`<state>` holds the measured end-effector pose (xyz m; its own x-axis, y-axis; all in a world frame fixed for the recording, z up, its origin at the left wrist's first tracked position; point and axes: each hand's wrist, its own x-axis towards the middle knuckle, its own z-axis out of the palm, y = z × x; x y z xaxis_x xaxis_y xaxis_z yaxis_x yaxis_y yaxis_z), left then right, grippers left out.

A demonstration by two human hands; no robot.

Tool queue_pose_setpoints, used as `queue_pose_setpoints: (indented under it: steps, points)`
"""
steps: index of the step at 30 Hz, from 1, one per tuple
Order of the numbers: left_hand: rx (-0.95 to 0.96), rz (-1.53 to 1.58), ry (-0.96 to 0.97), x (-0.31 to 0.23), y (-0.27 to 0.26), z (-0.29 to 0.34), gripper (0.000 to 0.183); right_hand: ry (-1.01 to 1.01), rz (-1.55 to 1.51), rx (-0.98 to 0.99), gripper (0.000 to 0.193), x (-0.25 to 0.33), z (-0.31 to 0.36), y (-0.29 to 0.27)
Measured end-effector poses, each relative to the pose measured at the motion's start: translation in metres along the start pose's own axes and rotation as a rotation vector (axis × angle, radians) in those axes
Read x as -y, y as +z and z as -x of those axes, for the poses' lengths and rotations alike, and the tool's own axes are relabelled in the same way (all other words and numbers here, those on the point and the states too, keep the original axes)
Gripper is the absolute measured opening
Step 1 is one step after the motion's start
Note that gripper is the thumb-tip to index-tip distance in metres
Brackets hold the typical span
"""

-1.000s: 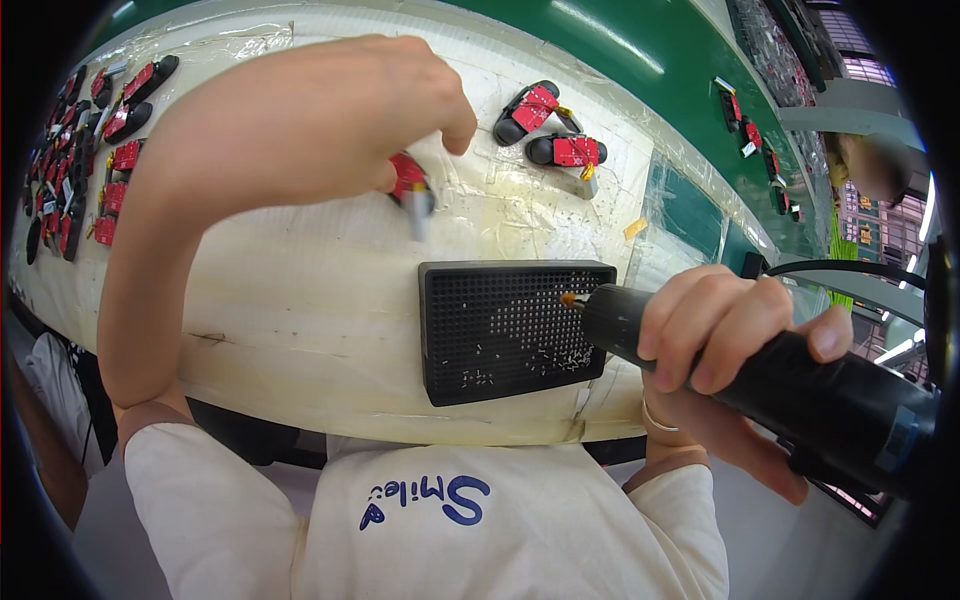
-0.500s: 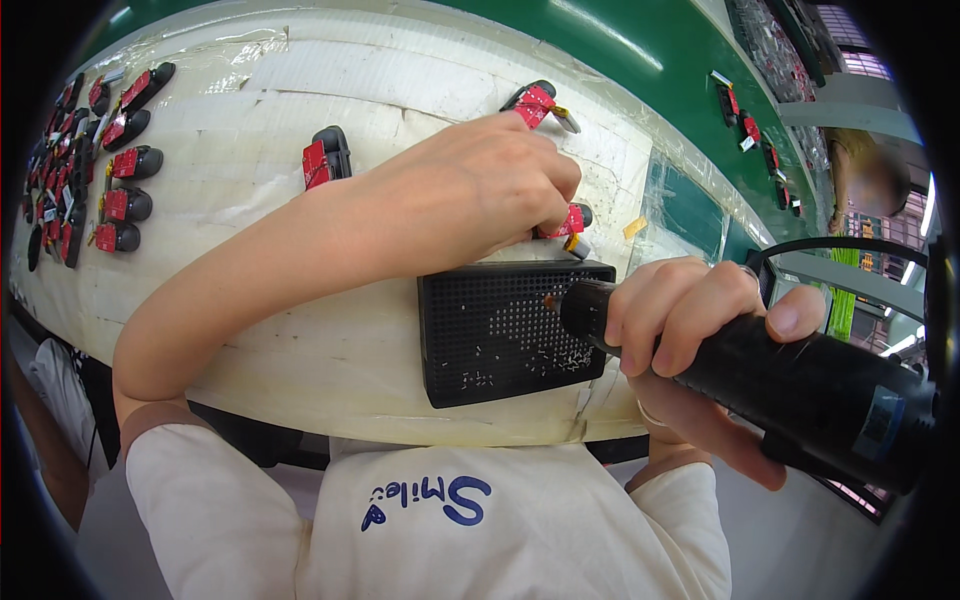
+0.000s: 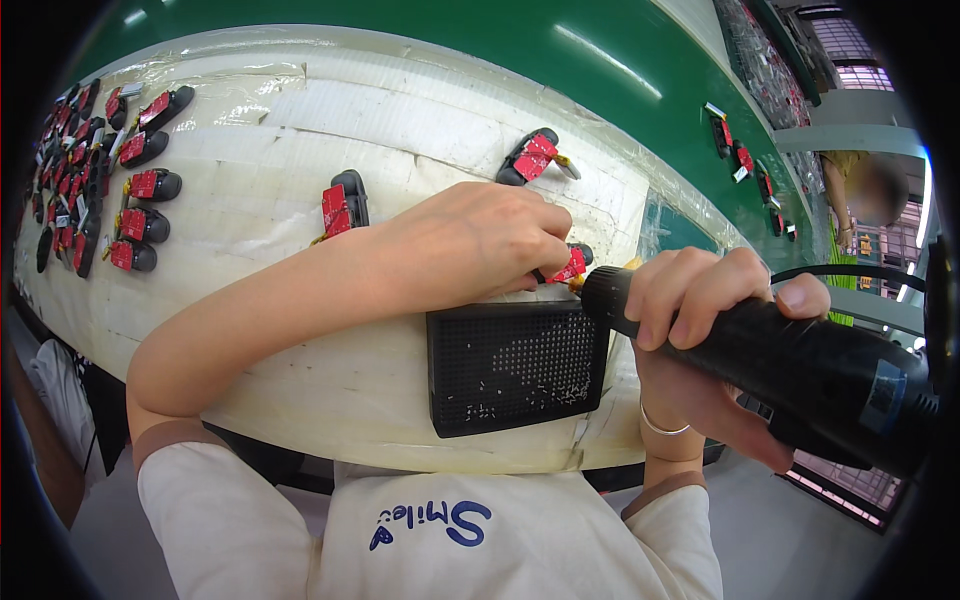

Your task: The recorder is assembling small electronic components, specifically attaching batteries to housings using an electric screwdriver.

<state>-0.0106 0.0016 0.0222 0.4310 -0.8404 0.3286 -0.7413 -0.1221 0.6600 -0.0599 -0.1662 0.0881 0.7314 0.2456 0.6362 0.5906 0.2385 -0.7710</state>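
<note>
My right hand [image 3: 695, 300] is wrapped round a black electric screwdriver [image 3: 800, 365], which lies nearly level and points left. Its tip meets the red circuit board of a small black casing [image 3: 570, 264], or sits just beside it; the nose partly covers the spot. That casing is held against the table by the closed fingers of my left hand [image 3: 500, 235], which hide most of its black shell. Just below my left hand lies a black perforated tray [image 3: 455, 345] with many tiny silver screws in its holes, some loose toward the near edge.
Another casing with a red board [image 3: 535, 157] lies beyond my left hand, and one more [image 3: 343, 204] beside my left forearm. Many similar casings [image 3: 80, 190] crowd the table's left end. Several sit on the green surface [image 3: 740, 158] at far right, near another person [image 3: 850, 190].
The screwdriver's tip has moved from over the screw tray up to the red-boarded casing. My left hand keeps its hold on that casing. The whole view has shifted slightly.
</note>
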Motion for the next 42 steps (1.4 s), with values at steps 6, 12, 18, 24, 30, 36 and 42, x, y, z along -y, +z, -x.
queue_pose_setpoints:
  steps: [6, 12, 18, 24, 30, 36, 42]
  points:
    - [-0.035, -0.008, 0.012, 0.003, 0.0, 0.001, 0.016, 0.045, 0.005, -0.046, 0.083, 0.001, 0.001, 0.004]
    - [-0.018, -0.026, 0.042, 0.004, -0.002, 0.0, 0.015, 0.072, 0.0, -0.03, 0.08, 0.0, -0.001, 0.004]
    - [-0.023, -0.017, 0.028, 0.002, -0.003, 0.0, 0.014, 0.007, -0.018, -0.057, 0.084, -0.002, -0.002, 0.008]
    - [0.083, 0.073, -0.109, -0.002, -0.022, -0.001, 0.014, 0.072, -0.085, -0.049, 0.08, 0.024, 0.004, 0.009]
    - [0.112, 0.155, -0.212, -0.007, -0.028, -0.005, 0.015, 0.103, -0.091, -0.07, 0.077, 0.019, 0.01, 0.01]
    - [0.061, 0.202, -0.22, -0.002, -0.022, -0.004, 0.022, 0.092, -0.077, -0.074, 0.075, 0.014, 0.015, 0.011]
    - [0.095, 0.252, -0.22, -0.002, -0.02, 0.0, 0.026, 0.036, -0.074, 0.01, 0.074, 0.02, 0.002, 0.01]
